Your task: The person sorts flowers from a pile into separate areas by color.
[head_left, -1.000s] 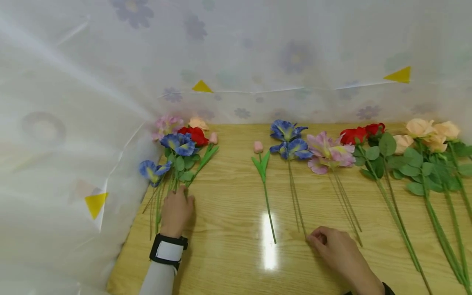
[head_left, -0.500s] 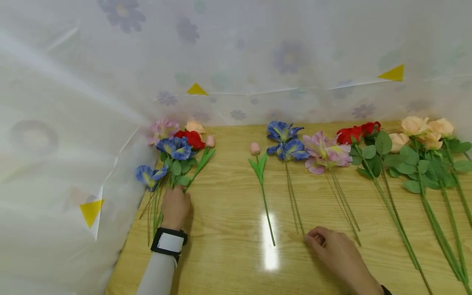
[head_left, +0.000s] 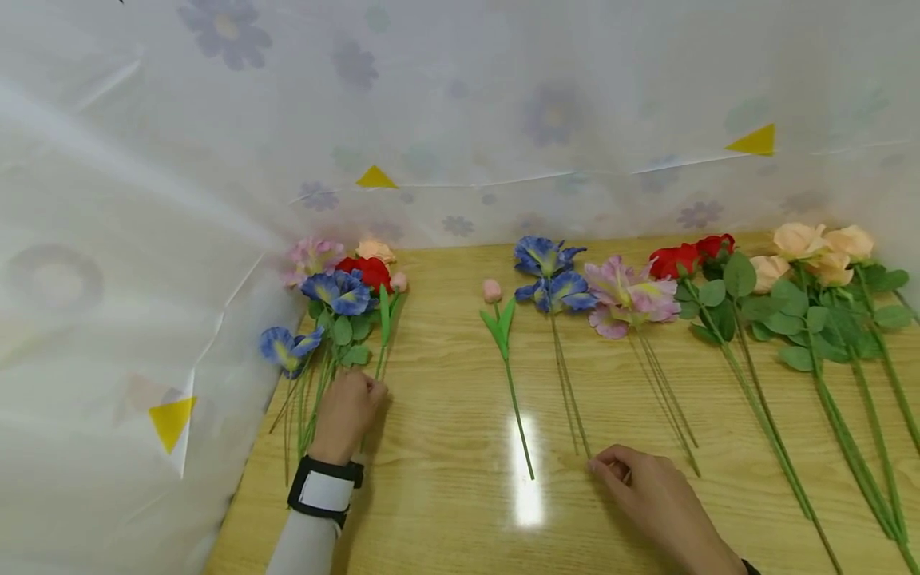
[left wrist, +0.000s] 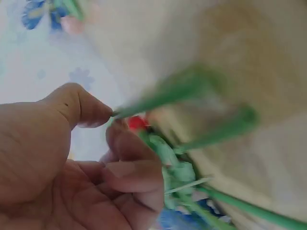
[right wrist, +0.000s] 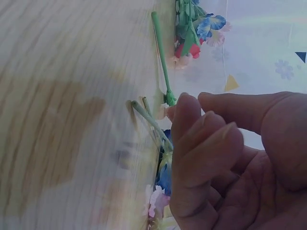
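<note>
My left hand [head_left: 348, 411] pinches the green stem [left wrist: 163, 96] of a pink tulip [head_left: 399, 282] between thumb and forefinger, at the right side of a mixed bunch. In that bunch lie blue irises [head_left: 338, 292], a red rose [head_left: 370, 271], a peach rose [head_left: 377, 251] and a pink-purple iris [head_left: 315, 259]. My right hand [head_left: 650, 491] is loosely curled and holds nothing. Its fingertips are right by the stem ends of two blue irises [head_left: 557, 291] in the head view. A second pink tulip [head_left: 492, 290] lies to their left.
Pink-purple irises [head_left: 632, 295], red roses [head_left: 676, 261] and peach roses [head_left: 798, 239] lie in a row to the right on the wooden table [head_left: 446, 383]. A pale flower-patterned sheet [head_left: 460, 104] rises behind and on the left.
The tulip in my left hand has turned, its leaves now more upright and its bloom closer to the bunch. My left hand has shifted slightly; the right hand stays by the iris stems.
</note>
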`<state>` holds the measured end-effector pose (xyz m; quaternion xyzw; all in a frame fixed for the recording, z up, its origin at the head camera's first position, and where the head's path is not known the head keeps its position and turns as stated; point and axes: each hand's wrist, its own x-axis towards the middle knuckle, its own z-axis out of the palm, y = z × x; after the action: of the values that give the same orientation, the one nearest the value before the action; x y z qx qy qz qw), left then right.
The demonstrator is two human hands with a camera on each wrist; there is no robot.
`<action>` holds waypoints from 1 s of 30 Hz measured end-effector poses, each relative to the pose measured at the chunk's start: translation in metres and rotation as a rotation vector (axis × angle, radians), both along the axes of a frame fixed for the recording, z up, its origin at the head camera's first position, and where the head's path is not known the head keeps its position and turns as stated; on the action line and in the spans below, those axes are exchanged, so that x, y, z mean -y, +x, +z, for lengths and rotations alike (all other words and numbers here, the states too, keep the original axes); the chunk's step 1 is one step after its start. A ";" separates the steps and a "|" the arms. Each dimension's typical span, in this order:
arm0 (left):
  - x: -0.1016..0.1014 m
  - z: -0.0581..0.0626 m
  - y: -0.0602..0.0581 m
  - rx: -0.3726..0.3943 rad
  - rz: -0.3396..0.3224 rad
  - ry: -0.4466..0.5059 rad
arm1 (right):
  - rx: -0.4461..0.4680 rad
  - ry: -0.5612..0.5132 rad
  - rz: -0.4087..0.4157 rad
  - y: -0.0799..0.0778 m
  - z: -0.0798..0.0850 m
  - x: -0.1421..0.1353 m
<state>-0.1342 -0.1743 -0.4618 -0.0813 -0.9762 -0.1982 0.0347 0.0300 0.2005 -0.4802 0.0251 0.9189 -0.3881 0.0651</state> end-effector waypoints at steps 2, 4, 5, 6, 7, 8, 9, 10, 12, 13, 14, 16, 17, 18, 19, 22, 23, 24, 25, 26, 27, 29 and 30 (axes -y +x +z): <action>-0.003 0.005 0.002 0.038 0.001 0.043 | 0.002 -0.005 -0.006 0.000 0.001 0.001; -0.007 0.010 0.004 0.124 -0.002 0.125 | -0.008 -0.011 -0.013 0.000 0.001 0.001; -0.008 0.012 0.006 0.179 -0.010 0.174 | -0.018 -0.016 -0.011 0.001 0.001 0.002; -0.010 0.014 0.007 0.245 -0.021 0.232 | -0.035 -0.022 -0.008 0.000 0.001 0.003; -0.012 0.015 0.009 0.312 -0.034 0.294 | -0.054 -0.026 -0.002 0.000 0.002 0.005; -0.014 0.016 0.011 0.372 -0.047 0.351 | -0.073 -0.034 0.003 0.000 0.002 0.006; -0.016 0.016 0.013 0.430 -0.068 0.418 | -0.092 -0.045 0.008 -0.001 0.003 0.009; -0.018 0.016 0.016 0.470 -0.097 0.468 | -0.105 -0.060 0.014 -0.001 0.005 0.011; -0.023 0.016 0.021 0.521 -0.151 0.569 | -0.126 -0.103 0.026 -0.003 0.008 0.018; -0.027 0.016 0.024 0.529 -0.177 0.613 | -0.126 -0.134 0.031 -0.004 0.010 0.022; -0.030 0.017 0.027 0.530 -0.200 0.657 | -0.124 -0.172 0.037 -0.006 0.012 0.026; -0.039 0.021 0.035 0.525 -0.236 0.743 | -0.113 -0.254 0.056 -0.009 0.016 0.035; -0.044 0.023 0.039 0.521 -0.252 0.787 | -0.107 -0.294 0.068 -0.010 0.018 0.039; -0.050 0.025 0.043 0.516 -0.269 0.832 | -0.102 -0.340 0.087 -0.012 0.019 0.044; -0.056 0.027 0.046 0.508 -0.286 0.870 | -0.103 -0.386 0.110 -0.014 0.021 0.048; -0.074 0.032 0.057 0.482 -0.334 0.946 | -0.131 -0.480 0.179 -0.018 0.024 0.060; -0.079 0.034 0.061 0.472 -0.351 0.951 | -0.148 -0.500 0.205 -0.020 0.025 0.064; -0.084 0.035 0.064 0.457 -0.366 0.943 | -0.177 -0.508 0.231 -0.021 0.025 0.067; -0.089 0.037 0.066 0.436 -0.378 0.925 | -0.210 -0.504 0.248 -0.022 0.026 0.070; -0.093 0.039 0.068 0.415 -0.390 0.902 | -0.236 -0.494 0.255 -0.023 0.026 0.073; -0.096 0.040 0.070 0.394 -0.401 0.874 | -0.261 -0.487 0.260 -0.024 0.027 0.076; -0.101 0.042 0.073 0.355 -0.419 0.830 | -0.316 -0.470 0.278 -0.025 0.027 0.080; -0.103 0.043 0.074 0.338 -0.422 0.813 | -0.333 -0.464 0.282 -0.026 0.027 0.082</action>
<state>-0.0601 -0.0715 -0.4184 -0.2237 -0.7739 -0.5766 -0.1361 0.0044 0.1185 -0.4536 -0.1818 0.7984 -0.5733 -0.0288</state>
